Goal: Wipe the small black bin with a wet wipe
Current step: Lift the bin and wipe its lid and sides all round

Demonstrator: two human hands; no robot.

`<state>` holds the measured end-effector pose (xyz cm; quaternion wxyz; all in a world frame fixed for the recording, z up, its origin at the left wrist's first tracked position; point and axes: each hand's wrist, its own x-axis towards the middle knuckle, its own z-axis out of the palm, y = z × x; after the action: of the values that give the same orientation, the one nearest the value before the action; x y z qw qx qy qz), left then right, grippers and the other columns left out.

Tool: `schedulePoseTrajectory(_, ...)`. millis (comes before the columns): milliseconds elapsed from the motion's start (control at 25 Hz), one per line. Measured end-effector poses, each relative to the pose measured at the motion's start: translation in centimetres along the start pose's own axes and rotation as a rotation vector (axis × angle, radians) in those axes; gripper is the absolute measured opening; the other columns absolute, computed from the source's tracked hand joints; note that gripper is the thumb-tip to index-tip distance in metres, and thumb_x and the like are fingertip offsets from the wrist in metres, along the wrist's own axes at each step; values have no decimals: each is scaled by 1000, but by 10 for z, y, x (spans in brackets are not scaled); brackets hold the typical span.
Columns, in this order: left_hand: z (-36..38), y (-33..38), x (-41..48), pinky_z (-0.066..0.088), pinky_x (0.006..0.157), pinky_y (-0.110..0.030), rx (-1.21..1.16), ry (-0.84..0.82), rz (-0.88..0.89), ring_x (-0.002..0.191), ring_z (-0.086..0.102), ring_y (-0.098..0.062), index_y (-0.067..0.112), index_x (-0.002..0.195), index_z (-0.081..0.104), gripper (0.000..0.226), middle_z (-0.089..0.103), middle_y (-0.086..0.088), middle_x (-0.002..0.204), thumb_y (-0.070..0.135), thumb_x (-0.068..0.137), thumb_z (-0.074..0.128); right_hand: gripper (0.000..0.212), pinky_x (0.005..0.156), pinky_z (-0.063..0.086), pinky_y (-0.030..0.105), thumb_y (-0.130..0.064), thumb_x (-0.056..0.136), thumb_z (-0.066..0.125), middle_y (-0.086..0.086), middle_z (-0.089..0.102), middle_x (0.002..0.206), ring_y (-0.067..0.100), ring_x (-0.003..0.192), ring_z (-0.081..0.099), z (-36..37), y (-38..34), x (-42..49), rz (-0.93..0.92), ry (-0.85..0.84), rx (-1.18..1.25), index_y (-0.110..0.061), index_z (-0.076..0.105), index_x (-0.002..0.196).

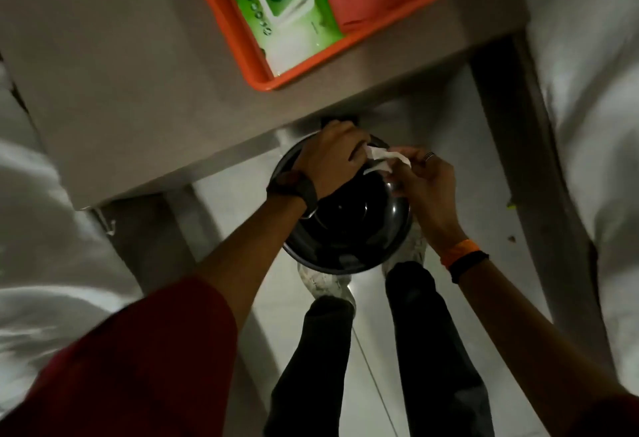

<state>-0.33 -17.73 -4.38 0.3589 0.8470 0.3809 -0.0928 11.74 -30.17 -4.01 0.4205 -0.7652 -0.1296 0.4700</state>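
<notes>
Round glossy black bin, crumpled white wipe pinched by both hands' fingers

Red sleeves — black watch, orange wristband.

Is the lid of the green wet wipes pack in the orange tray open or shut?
Shut. The white flap on the wet wipes pack lies flat against it in the orange tray, and no wipe sticks out.

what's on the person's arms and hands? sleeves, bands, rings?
Left arm: dark red sleeve pushed up above the elbow, black watch on the wrist of the left hand. Right arm: orange band next to a black band at the wrist, and a ring on a finger of the right hand. Forearms bare.
</notes>
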Motion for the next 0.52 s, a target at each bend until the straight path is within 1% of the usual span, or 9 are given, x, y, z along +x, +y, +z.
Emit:
schedulePoseTrajectory(40,9,-2,10,44,105,-41,91,-65,4,129,49,-27,10,131,60,36,57,-11,134,25,99,53,14,84,65,47,-13,99,65,7,78,97,29,93,77,-8,16,-4,-1,51,-37,-10,73,110)
schedulePoseTrajectory(80,16,-4,23,38,111,-42,185,-129,2,136,42,-28,13,137,55,43,51,-10,142,30,99,54,16,92,62,47,-14,99,65,11,76,107,28,100,74,-15,30,-6,-23,111,-75,-7,73,111)
schedulePoseTrajectory(120,21,-5,37,33,116,-44,238,-182,-28,141,37,-30,15,143,49,51,45,-10,149,37,97,56,19,97,59,40,-15,98,67,12,71,116,21,106,71,-23,44,-10,-50,182,-102,-5,72,113)
schedulePoseTrajectory(160,22,-6,50,30,118,-46,244,-226,-85,144,34,-31,18,147,45,60,39,-10,154,44,95,58,24,98,57,27,-17,97,69,8,66,120,8,107,66,-29,54,-12,-83,259,-109,-2,70,115)
schedulePoseTrajectory(200,22,-9,61,29,120,-48,234,-271,-142,145,33,-33,19,150,40,70,35,-12,156,52,91,62,28,93,53,14,-19,96,69,2,64,119,-5,103,62,-35,62,-13,-112,332,-96,-1,68,117)
schedulePoseTrajectory(280,20,-11,79,32,119,-44,268,-371,-172,143,38,-34,18,151,37,88,37,-14,156,63,82,68,29,86,51,7,-24,98,66,-6,67,112,-9,94,62,-48,76,-9,-134,442,-76,-3,69,119)
schedulePoseTrajectory(360,19,-11,87,40,110,-36,295,-436,-167,132,50,-31,16,145,46,92,52,-10,146,66,72,75,27,79,50,4,-24,100,62,-2,72,102,-7,83,62,-60,91,-3,-121,483,-82,-6,74,116)
schedulePoseTrajectory(400,17,-11,87,44,103,-33,276,-460,-180,122,56,-27,17,137,53,88,59,-5,134,66,68,78,27,74,48,3,-24,101,61,0,72,94,-6,77,61,-63,97,1,-108,479,-82,-6,75,115)
schedulePoseTrajectory(520,25,-6,72,44,75,-25,123,-523,-180,96,59,-18,20,105,67,62,62,10,92,65,64,79,27,67,45,-1,-23,102,61,0,69,84,-4,71,59,-67,116,9,-76,455,-90,-3,76,113)
